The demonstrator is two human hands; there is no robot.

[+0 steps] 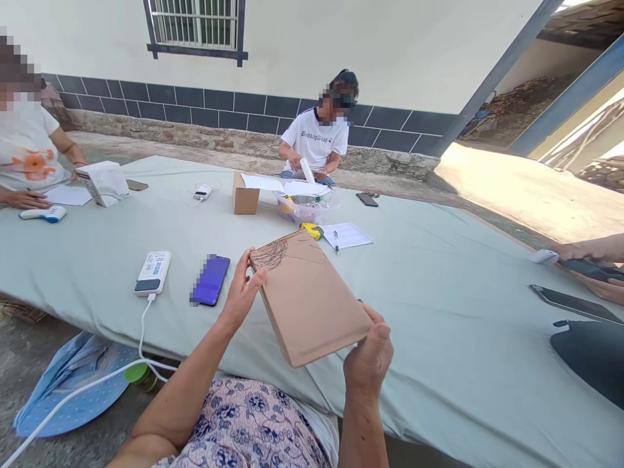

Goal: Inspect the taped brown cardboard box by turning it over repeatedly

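Observation:
I hold a flat brown cardboard box [307, 299] tilted above the near edge of the cloth-covered table [429, 286]. My left hand [242, 289] grips its far left corner, fingers curled around the edge. My right hand [369, 354] clasps the near right corner, thumb on top. A dark scribbled drawing marks the box's far corner.
A white power bank [153, 273] with a cable and a phone [210, 279] lie left of the box. Farther off are a small brown box [244, 195], a clear bowl [307, 207], papers and a thermometer [43, 213]. Two people sit across; another person's hand [589, 250] is right.

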